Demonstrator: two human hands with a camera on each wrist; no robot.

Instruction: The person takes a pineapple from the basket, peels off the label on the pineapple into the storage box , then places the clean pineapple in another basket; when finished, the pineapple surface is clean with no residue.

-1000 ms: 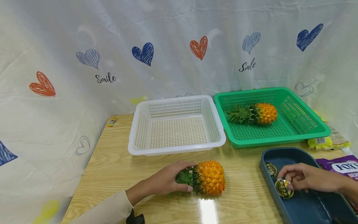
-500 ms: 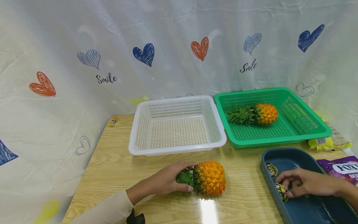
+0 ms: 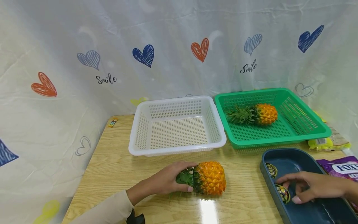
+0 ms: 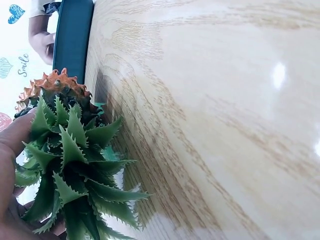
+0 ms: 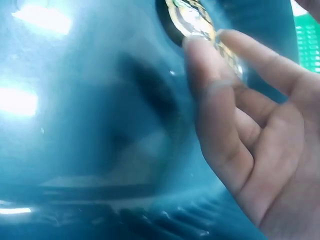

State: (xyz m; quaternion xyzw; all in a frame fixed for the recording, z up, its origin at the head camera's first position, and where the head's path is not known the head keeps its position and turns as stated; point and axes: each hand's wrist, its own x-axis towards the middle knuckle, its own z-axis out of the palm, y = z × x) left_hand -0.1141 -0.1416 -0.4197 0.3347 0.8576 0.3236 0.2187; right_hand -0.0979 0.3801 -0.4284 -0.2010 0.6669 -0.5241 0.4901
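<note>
My left hand (image 3: 169, 179) grips a small orange pineapple (image 3: 212, 179) by its green crown as it lies on its side on the wooden table. In the left wrist view, its spiky leaves (image 4: 75, 150) fill the space beside the fingers. My right hand (image 3: 318, 186) is inside the dark blue tray (image 3: 296, 157), fingers loosely bent. Its index fingertip is right at a round black-and-gold packet (image 3: 282, 193), which leans on the tray's left wall; the thumb stands apart from it. Behind that leans a similar packet (image 3: 271, 170).
A white basket (image 3: 177, 149) stands at the back middle. Right of it, a green basket (image 3: 282, 140) holds a second pineapple (image 3: 265, 114). A purple bag (image 3: 341, 168) and a yellow packet (image 3: 321, 143) lie at the right. One small wrapper (image 3: 112, 122) is at the back left.
My right hand has lowered the round packet against the tray's left wall, and the thumb has come away from it. The left hand and its pineapple have stayed in place.
</note>
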